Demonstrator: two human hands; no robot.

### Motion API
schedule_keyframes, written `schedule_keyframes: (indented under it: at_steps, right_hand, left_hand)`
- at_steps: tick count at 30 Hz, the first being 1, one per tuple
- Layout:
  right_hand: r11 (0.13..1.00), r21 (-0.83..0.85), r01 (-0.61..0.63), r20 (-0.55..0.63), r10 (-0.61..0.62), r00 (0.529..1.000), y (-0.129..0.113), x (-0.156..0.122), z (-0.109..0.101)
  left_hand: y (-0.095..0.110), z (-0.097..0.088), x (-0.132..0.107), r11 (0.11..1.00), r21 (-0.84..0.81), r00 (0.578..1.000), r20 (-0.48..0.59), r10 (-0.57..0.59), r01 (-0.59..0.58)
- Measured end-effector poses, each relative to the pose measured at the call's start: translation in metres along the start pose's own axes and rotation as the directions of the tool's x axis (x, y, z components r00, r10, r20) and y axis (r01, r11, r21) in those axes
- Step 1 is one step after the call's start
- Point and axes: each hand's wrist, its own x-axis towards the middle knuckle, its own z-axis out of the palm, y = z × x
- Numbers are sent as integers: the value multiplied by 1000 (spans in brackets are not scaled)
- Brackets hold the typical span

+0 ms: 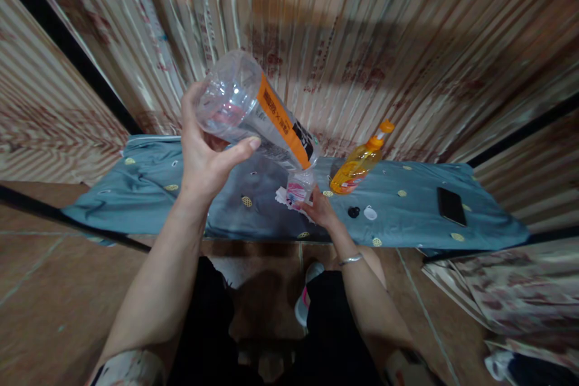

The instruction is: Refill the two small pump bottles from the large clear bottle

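Observation:
My left hand is wrapped round a large clear plastic bottle with an orange and black label. The bottle is tilted, its base up to the left and its neck down to the right. Below that neck, my right hand grips a small clear bottle with a pink label. The two mouths meet or nearly meet; I cannot tell whether they touch. A crumpled white tissue lies beside the small bottle. Right of my right hand are a black cap and a white cap.
A bottle of orange-yellow liquid with an orange top stands on the blue cloth-covered bench. A black phone-like slab lies at the right. Striped curtains hang behind, with dark frame poles at the sides.

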Motion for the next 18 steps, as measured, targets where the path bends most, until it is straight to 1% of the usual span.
schedule_keyframes:
  at_steps: [3,5,9,12,15,18]
  right_hand:
    - [1000,6,6,-10,-6,1000,1,0,0]
    - [1000,16,10,-12,-10,1000,3,0,1]
    - [999,37,-6,0,6,1000,5,1,2]
    - [998,49,-24,5,24,1000,6,2,3]
    - [999,49,-22,8,22,1000,6,2,3]
    - [999,36,-16,9,16,1000,7,1,3]
  left_hand:
    - [-2,1,2,998,16,998,29,61,-62]
    - [-3,1,3,997,24,996,37,79,-80]
    - [-3,3,5,999,9,999,31,30,-31]
    - [-3,4,5,1000,-2,999,35,19,-19]
    - [-5,4,3,1000,-2,999,31,23,-23]
    - [-9,3,2,997,12,997,28,70,-70]
